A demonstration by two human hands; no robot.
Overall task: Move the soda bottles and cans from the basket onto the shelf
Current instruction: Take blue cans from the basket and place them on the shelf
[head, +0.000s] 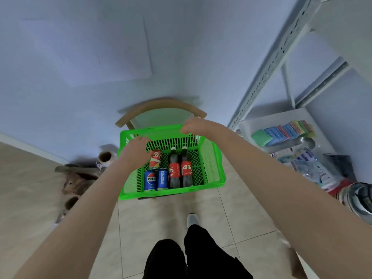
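- Open-topped basket: I see unobstructed descent onto the two bottles.
- My left hand, just beside the red can, narrows its approach.
- Right-side shelf: sponges crowd the low board.

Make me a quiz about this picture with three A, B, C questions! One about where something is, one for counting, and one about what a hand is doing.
1. Where does the green plastic basket sit?
A. on a curved wooden chair
B. on the metal shelf
C. on the floor tiles

2. How many blue soda cans are in it?
A. one
B. two
C. four

3. What is the right hand doing?
A. gripping the basket's far rim
B. holding a bottle
C. hanging free

Answers:
1 A, the chair's back curves just behind the basket.
2 B, two blue cans sit side by side at the near wall.
3 A, its fingers curl over the rim.
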